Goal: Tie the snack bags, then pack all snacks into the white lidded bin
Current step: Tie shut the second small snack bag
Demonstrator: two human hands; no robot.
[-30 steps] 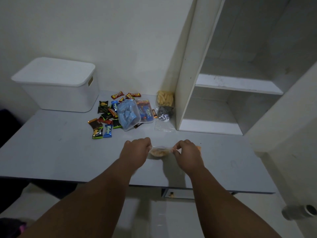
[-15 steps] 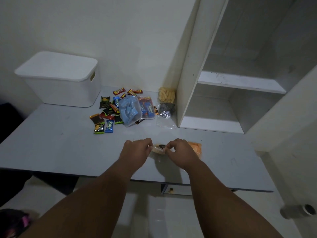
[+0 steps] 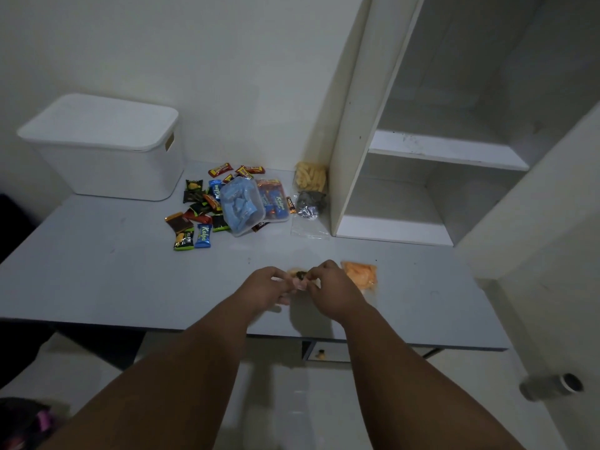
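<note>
Pinching a small clear bag point(image 3: 298, 275) between both hands, just above the near middle of the worktop point(image 3: 97, 271). Left hand point(image 3: 269, 287) curled, grip closed on the left of the bag's neck. Right hand point(image 3: 328, 287) curled likewise, grip closed on the right of it, fingertips almost meeting. Knot formed or not: impossible to tell, too small and too dim.

Judging by the thin film, very light, limp and slippery, with no stiffness of its own. Best held by the empty neck above the contents, never by the filled part, probably brittle and easily crushed. Worth pulling gently, for fear of stretching or tearing the film.

Lying just right of the right hand, flat on the worktop, an orange bag point(image 3: 360, 276), apparently as soft and light. Farther off, leaning against the shelf unit point(image 3: 350, 131), a yellow bag point(image 3: 310, 178), with a dark bag point(image 3: 310, 203) just in front, clear neck spread toward the near side: a ready place to take hold for tying. Left of these, a clear box point(image 3: 242, 206) of blue packets beside a scatter of small wrapped sweets point(image 3: 198, 216). Crinkly, light, probably easy to scoop by the handful.

Standing at far left, well apart from the hands, the bin point(image 3: 107, 157), lid on, to be opened before any packing.
</note>
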